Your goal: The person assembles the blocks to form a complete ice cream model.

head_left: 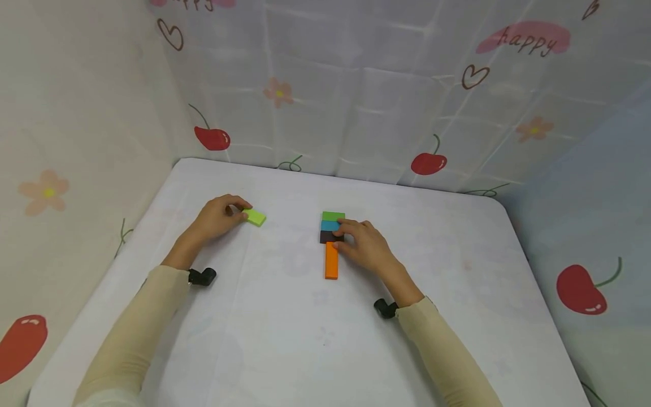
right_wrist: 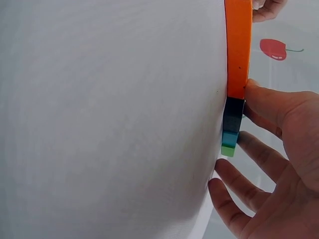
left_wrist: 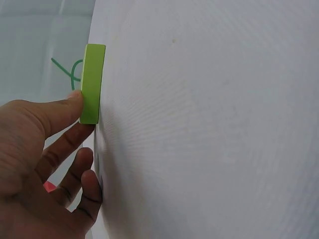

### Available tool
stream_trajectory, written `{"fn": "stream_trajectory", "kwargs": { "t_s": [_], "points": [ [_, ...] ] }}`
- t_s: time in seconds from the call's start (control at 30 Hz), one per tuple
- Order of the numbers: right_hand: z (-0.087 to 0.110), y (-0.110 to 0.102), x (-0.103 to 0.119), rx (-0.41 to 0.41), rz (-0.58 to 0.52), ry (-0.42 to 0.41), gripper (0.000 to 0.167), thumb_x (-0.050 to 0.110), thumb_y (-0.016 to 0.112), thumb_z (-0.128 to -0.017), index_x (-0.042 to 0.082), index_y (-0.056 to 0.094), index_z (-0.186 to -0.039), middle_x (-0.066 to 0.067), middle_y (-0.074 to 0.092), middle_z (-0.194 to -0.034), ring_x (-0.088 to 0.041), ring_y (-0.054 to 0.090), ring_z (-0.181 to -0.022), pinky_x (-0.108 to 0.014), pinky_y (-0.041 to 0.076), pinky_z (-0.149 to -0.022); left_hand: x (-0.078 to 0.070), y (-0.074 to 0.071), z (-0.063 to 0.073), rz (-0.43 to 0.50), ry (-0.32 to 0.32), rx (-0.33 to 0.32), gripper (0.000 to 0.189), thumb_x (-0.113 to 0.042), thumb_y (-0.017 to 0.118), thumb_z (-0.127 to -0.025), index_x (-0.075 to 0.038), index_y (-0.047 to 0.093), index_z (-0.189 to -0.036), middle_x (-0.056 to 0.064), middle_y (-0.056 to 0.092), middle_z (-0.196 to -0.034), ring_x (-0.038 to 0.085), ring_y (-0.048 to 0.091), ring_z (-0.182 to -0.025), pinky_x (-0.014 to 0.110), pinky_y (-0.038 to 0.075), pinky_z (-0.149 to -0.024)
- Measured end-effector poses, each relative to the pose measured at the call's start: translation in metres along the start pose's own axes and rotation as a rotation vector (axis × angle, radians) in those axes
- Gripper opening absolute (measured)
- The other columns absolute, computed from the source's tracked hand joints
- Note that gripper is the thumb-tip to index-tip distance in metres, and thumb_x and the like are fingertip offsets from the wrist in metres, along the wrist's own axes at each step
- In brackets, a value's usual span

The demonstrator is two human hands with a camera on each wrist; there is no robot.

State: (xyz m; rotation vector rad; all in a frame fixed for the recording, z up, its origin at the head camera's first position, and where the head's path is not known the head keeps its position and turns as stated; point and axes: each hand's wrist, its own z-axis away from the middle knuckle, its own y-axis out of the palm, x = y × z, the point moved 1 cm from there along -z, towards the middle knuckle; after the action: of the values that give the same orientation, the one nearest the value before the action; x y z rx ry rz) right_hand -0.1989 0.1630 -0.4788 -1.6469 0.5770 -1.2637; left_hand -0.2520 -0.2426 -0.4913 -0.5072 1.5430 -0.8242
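Observation:
My left hand (head_left: 216, 217) pinches a lime green block (head_left: 255, 217) between thumb and fingers over the left part of the table. In the left wrist view this lime block (left_wrist: 92, 84) shows a long narrow side, and the other fingers bend loosely below it. My right hand (head_left: 368, 243) rests its fingertips on a row of blocks: a green block (head_left: 333, 216) farthest away, then a blue block (head_left: 329, 225) and a black block (head_left: 327, 237). An orange block (head_left: 331, 265) points toward me from the black one, with the right thumb at its far end.
A white cloth covers the table (head_left: 285, 339). Behind it hangs a pale curtain (head_left: 351, 102) printed with cherries and flowers. A small black device (head_left: 202, 276) sits at the left wrist, and a similar black device (head_left: 385, 308) at the right wrist.

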Motion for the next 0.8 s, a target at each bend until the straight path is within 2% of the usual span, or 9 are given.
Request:
{"fn": "stream_trajectory", "kwargs": {
  "t_s": [0.4,0.8],
  "points": [
    [-0.001,0.001,0.000,-0.007,-0.002,0.003,0.027,0.035,0.077,-0.102,0.022,0.077,-0.125,-0.003,0.060,-0.160,-0.038,0.059,-0.135,-0.057,0.052,-0.110,0.001,0.000,-0.003,-0.002,-0.007,0.001,0.026,-0.018,0.071,-0.104,-0.015,0.074,-0.129,0.013,0.071,-0.127,0.029,0.055,-0.106,0.040,0.044,-0.090],
    [0.000,0.000,0.000,-0.005,-0.001,0.004,0.028,0.036,0.077,-0.101,0.022,0.077,-0.125,-0.002,0.060,-0.161,-0.037,0.059,-0.135,-0.057,0.052,-0.109,-0.008,0.009,-0.018,-0.007,0.009,-0.025,0.022,-0.021,0.074,-0.102,-0.013,0.074,-0.122,0.012,0.069,-0.112,0.027,0.056,-0.097,0.037,0.044,-0.084]
  ]
}}
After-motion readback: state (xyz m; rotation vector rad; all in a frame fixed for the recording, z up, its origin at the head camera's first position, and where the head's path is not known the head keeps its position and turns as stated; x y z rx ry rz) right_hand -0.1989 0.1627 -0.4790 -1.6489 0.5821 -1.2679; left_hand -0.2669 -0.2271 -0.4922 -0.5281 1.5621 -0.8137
